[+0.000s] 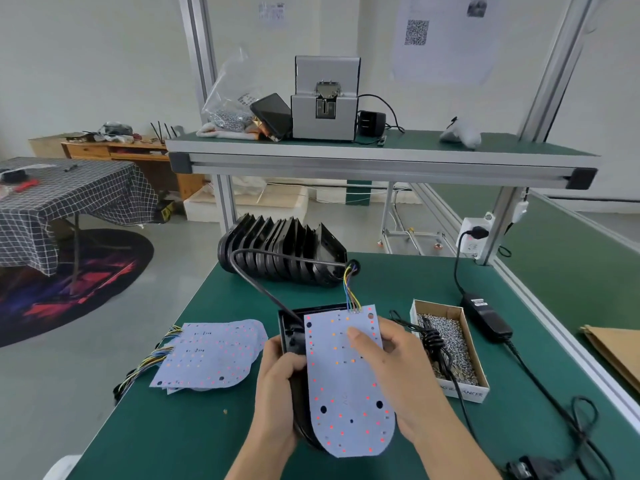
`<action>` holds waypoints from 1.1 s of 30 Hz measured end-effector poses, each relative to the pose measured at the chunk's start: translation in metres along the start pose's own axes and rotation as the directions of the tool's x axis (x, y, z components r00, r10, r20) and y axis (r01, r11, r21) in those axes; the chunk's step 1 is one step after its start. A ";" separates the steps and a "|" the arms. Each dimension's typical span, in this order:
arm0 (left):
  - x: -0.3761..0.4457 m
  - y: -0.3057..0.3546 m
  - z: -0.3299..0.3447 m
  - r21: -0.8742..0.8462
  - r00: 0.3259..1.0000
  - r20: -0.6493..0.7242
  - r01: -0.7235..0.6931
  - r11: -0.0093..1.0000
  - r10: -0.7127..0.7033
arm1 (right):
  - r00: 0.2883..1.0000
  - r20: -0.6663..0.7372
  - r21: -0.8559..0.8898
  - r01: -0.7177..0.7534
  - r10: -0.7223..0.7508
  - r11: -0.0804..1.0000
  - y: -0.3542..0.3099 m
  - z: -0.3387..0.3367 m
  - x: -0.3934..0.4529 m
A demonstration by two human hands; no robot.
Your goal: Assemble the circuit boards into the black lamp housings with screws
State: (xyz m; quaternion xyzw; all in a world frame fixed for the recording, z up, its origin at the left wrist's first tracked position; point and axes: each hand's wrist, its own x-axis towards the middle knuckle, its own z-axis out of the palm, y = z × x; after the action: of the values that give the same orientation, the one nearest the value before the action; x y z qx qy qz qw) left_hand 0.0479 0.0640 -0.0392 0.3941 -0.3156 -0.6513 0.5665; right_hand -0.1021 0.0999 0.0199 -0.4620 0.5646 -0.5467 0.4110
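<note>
1. Between the two hands, above the green table [180, 427], a thin pale-blue circuit board with red and orange LED dots [346, 386] lies half over a black plastic lamp housing [294, 336], not yet seated.
2. The left hand [277, 386] has its grip clenched round the housing's left edge; the right hand [398, 372] pinches the board's right edge, thumb on the face.
3. The board looks light, stiff yet thin, so likely to flex and to scratch; edge holds clear of the LEDs seem safest.
4. Coloured wires [351, 292] leave the board's far end, beyond both grips, and may tug it.
5. The housing looks rigid and smooth; a wrap-round hold suits it.
6. Right of the right grip stands a cardboard box of small silver screws [450, 344]; left of the left grip lies a stack of spare boards [207, 355].
</note>
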 end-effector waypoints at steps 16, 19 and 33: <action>-0.019 -0.012 -0.006 0.760 0.947 0.230 -0.319 0.566 0.224 | 0.984 0.163 0.407 -0.134 0.073 0.904 -0.038 -0.038 -0.020; -0.018 -0.023 -0.013 0.878 0.935 0.180 -0.294 0.378 0.307 | 0.985 0.171 0.377 -0.090 0.026 0.922 -0.059 -0.048 -0.016; 0.021 0.024 -0.006 0.992 0.999 0.035 -0.032 0.120 -0.023 | 0.990 0.024 0.567 0.101 -0.140 0.817 -0.151 -0.061 0.025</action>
State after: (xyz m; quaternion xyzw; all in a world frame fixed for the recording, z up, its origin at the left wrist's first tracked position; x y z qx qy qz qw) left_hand 0.0636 0.0394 -0.0252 0.6562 -0.6810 -0.2843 0.1578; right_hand -0.1560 0.0936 0.1755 -0.3722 0.3339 -0.6987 0.5117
